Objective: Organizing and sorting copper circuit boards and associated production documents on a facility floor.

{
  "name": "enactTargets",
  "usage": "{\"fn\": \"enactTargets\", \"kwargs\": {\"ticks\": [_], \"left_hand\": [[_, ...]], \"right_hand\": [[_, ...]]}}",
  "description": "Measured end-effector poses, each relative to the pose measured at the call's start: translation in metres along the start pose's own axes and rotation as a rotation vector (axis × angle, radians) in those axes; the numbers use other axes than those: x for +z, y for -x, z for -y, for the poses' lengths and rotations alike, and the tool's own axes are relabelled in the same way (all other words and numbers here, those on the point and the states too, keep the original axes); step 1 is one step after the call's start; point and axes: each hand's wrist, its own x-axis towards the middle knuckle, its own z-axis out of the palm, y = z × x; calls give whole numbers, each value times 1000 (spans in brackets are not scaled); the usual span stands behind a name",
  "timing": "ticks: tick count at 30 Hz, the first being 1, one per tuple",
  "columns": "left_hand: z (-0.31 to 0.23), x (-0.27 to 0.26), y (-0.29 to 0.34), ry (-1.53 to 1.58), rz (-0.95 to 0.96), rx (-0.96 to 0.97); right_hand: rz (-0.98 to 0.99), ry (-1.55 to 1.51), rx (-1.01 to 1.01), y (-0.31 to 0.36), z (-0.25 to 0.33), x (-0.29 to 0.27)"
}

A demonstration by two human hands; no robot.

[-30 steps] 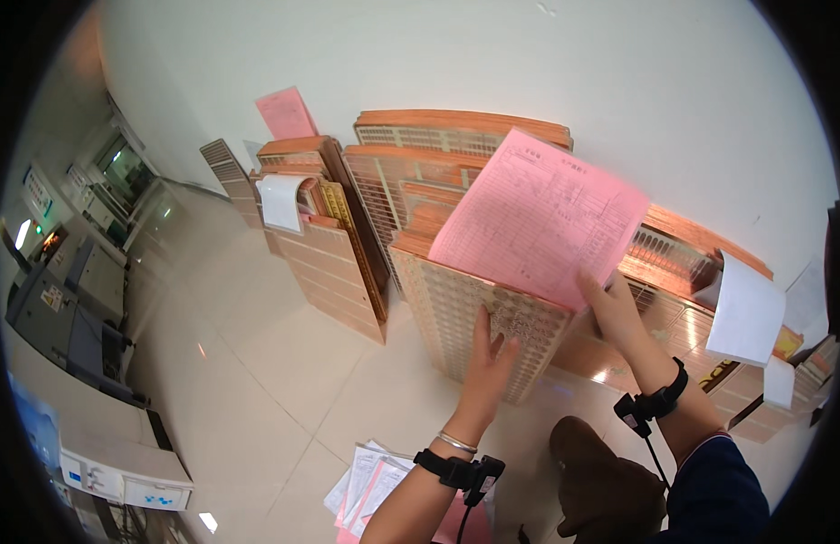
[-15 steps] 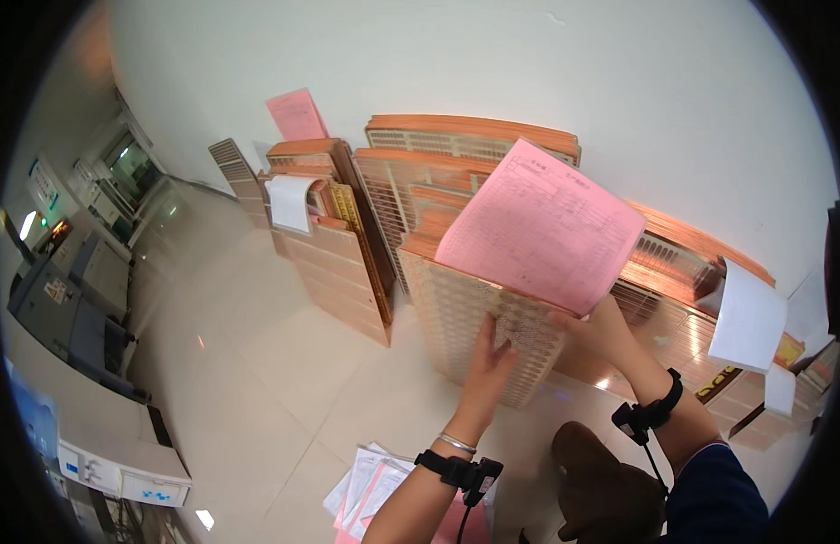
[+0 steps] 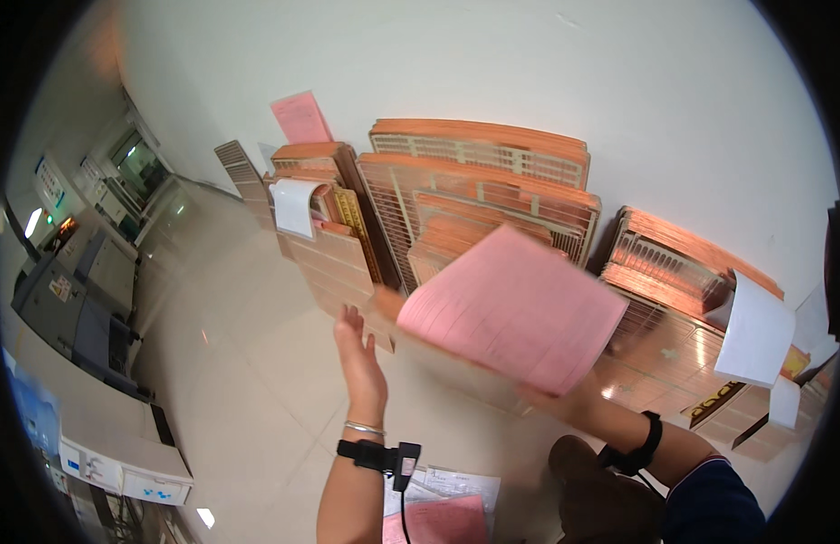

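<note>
A stack of copper-coloured circuit board panels (image 3: 461,367), smeared by motion, hangs tilted in front of me with a pink printed sheet (image 3: 515,308) lying over it. My right hand (image 3: 565,399) grips the stack at its near right edge, beside the sheet's lower corner; its fingers are partly blurred and hidden. To the left, my left hand (image 3: 361,367) is raised, fingers apart and holding nothing, close to the stack's left end. Straps with small black devices circle both forearms.
Several stacks of copper panels (image 3: 492,186) lean along the white wall. More stand left (image 3: 329,263) and right (image 3: 665,272), some with white papers (image 3: 755,326). Loose sheets (image 3: 447,517) lie on the tiled floor by my feet. Grey machines (image 3: 71,299) stand far left.
My left hand has come off the stack's face and moved left, opening. My right hand has swung the panel stack and pink sheet leftward and down, away from the leaning stacks.
</note>
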Motion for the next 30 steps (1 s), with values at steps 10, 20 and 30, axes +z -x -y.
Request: {"fn": "enactTargets", "kwargs": {"ticks": [10, 20, 30], "left_hand": [[-3, -15, 26, 260, 31, -8], [-29, 6, 176, -14, -357, 97], [-16, -11, 147, -64, -495, 122]], "right_hand": [[328, -161, 25, 19, -4, 5], [254, -661, 617, 27, -41, -26], [110, -705, 532, 42, -28, 22]]}}
